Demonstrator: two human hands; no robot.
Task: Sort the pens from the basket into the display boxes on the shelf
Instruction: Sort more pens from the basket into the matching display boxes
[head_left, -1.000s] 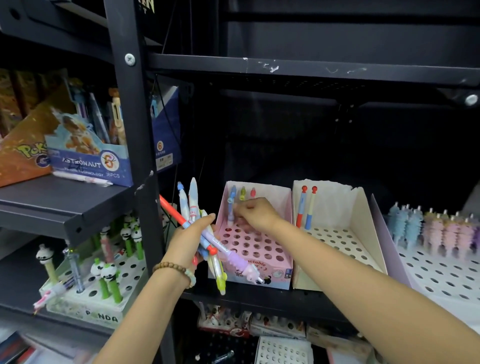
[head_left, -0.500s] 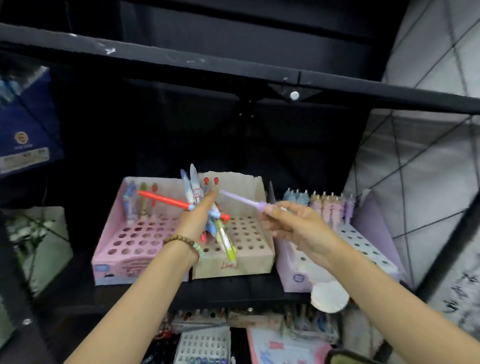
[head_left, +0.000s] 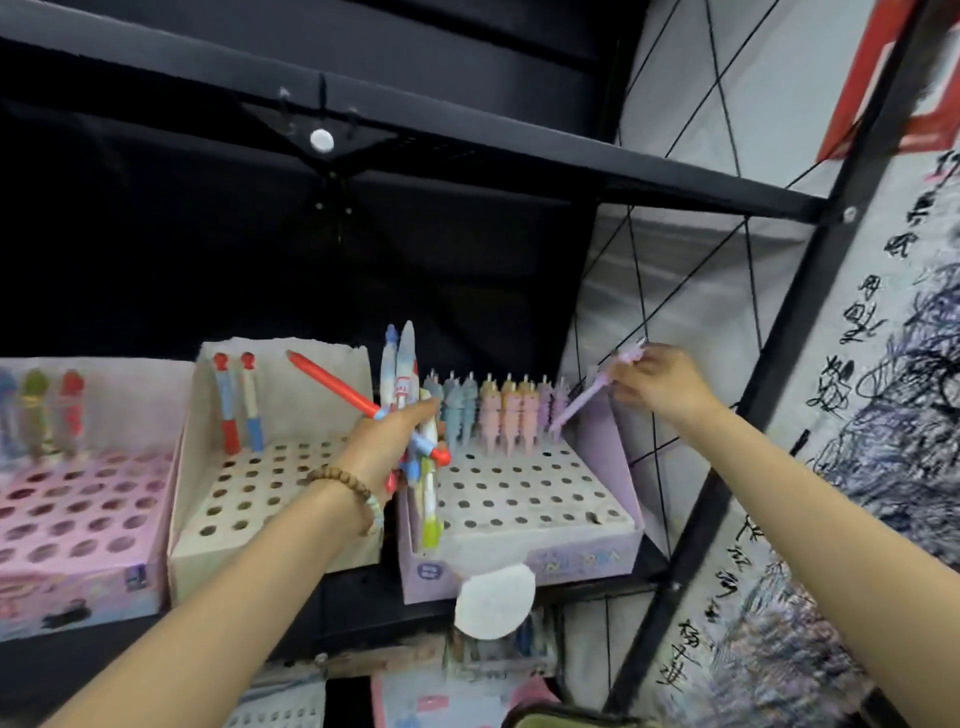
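My left hand (head_left: 387, 435) grips a bunch of pens (head_left: 405, 387), red, blue, white and yellow-green, in front of the gap between two boxes. My right hand (head_left: 657, 382) pinches a purple pen (head_left: 592, 392) by its top, tip slanting down toward the back right corner of the lilac display box (head_left: 524, 558). That box holds a back row of several pastel pens (head_left: 498, 410). The cream box (head_left: 208, 551) in the middle holds two pens (head_left: 239, 405). The pink box (head_left: 78, 582) at left holds three pens (head_left: 39, 408).
All three boxes stand on a black metal shelf (head_left: 363, 608), with another shelf board (head_left: 467, 135) above. A black diagonal post (head_left: 727, 467) and a wire grid panel (head_left: 670, 291) close off the right side. More stationery packs (head_left: 467, 691) lie on the level below.
The view has swung right. My right hand took the purple pen from the bunch and carried it right, from the pink box to the lilac box's back corner. My left hand followed.
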